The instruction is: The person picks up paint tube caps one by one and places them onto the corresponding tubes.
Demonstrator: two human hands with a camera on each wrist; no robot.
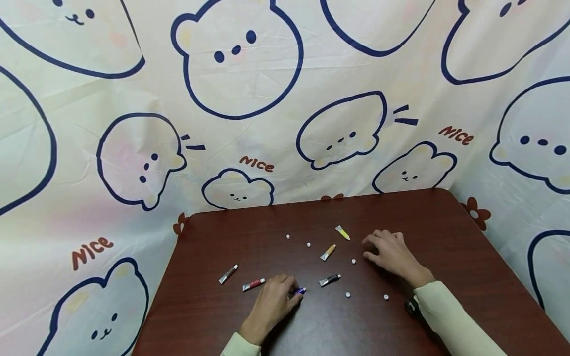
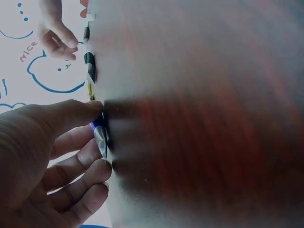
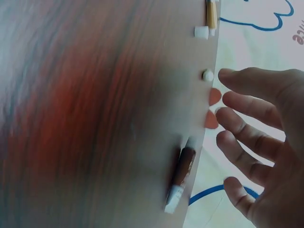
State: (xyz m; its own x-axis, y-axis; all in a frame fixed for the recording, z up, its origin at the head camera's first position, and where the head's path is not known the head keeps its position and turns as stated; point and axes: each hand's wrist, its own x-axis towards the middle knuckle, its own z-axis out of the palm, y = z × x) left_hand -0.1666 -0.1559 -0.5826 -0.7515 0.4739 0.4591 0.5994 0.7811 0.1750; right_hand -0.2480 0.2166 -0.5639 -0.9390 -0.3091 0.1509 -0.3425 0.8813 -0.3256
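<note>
My left hand (image 1: 272, 305) pinches a small purple-blue paint tube (image 1: 301, 290) close to the table. In the left wrist view, the thumb lies at the coloured end and fingertips touch the silver tail of the tube (image 2: 101, 138); part of it is hidden. A red paint tube (image 1: 254, 285) lies just left of that hand, with a brown paint tube (image 1: 228, 274) beyond it. My right hand (image 1: 393, 253) hovers at the right, fingers loosely bent and holding nothing. Near it are a white cap (image 1: 354, 261) and a yellow paint tube (image 1: 342, 233).
Between the hands lie a black paint tube (image 1: 330, 280) and an ochre paint tube (image 1: 328, 252). More white caps are scattered about, one (image 1: 386, 296) near the right wrist. The dark wooden table (image 1: 200, 326) meets a cartoon-printed cloth (image 1: 236, 138) behind it.
</note>
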